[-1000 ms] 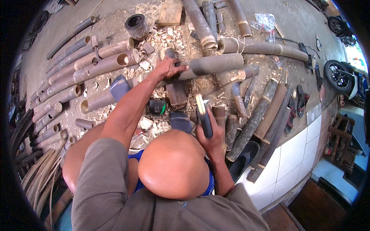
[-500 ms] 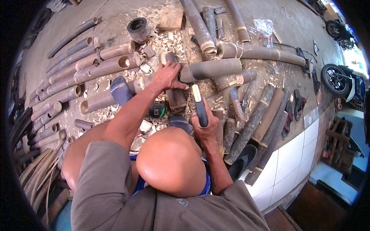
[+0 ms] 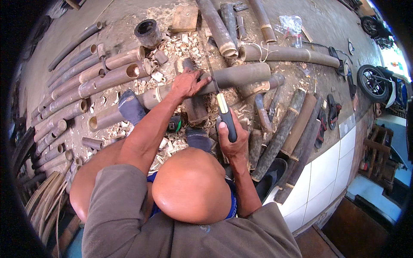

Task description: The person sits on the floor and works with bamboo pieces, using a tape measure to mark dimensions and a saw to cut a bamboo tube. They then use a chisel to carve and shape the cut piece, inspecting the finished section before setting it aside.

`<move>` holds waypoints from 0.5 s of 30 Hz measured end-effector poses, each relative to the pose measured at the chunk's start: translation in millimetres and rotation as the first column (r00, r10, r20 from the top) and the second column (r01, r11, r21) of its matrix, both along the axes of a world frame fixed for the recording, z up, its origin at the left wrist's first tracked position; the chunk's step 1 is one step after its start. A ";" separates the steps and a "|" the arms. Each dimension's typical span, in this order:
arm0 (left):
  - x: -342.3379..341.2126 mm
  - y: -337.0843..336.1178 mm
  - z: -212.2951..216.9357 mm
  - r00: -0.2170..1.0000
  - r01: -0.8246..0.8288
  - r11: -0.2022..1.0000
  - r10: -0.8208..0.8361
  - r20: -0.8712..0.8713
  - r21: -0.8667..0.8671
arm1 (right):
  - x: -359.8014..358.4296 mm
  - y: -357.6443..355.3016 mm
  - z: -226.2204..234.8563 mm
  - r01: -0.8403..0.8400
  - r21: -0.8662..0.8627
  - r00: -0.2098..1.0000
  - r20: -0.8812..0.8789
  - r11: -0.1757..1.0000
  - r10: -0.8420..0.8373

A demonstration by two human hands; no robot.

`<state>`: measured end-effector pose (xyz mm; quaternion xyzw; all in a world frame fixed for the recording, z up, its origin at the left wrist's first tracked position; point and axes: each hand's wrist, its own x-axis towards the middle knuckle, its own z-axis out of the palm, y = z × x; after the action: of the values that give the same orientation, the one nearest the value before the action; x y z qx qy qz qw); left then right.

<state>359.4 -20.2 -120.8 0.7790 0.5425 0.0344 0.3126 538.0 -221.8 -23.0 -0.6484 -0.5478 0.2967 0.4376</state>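
Two of our hands are busy at one long bamboo pole [image 3: 232,75], which lies across the ground in front of our knees, and we take that pole as the landmark for everything else. Our left hand [image 3: 189,84] lies flat on top of the pole near its middle, fingers spread and pressing down on the bark. Our right hand [image 3: 232,139] is on the near side of the pole, closed in a full fist around the dark and yellow handle of a hand saw [image 3: 219,96]. From that grip the thin blade runs away from us and crosses the pole just right of the left hand's fingertips; its far tip reaches past the pole. Whether the teeth touch the bark we cannot tell.

Under the pole and on its near side lies a bed of pale wood chips [image 3: 172,142], with a small green tape measure [image 3: 174,124] among them. Our grey socked foot [image 3: 130,107] rests against the pole's left end. Left of the pole lies a row of cut bamboo tubes [image 3: 86,86] with their hollow ends showing. Beyond the pole stand a dark round pot [image 3: 147,32] and a flat wooden block [image 3: 185,18]. More dark bamboo lengths [image 3: 284,129] lean right of the pole, and farther right a motorbike wheel [image 3: 372,82] stands by the wall.
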 end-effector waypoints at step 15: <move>-2.3 -3.2 10.7 0.997 0.043 0.998 -0.040 -0.064 0.047 | 3.9 -22.6 14.2 -0.029 -0.105 0.998 0.050 0.994 0.034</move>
<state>357.1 -23.4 -110.1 0.7982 0.5348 0.0165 0.2769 541.9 -244.4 -8.7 -0.6690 -0.5529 0.3149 0.3842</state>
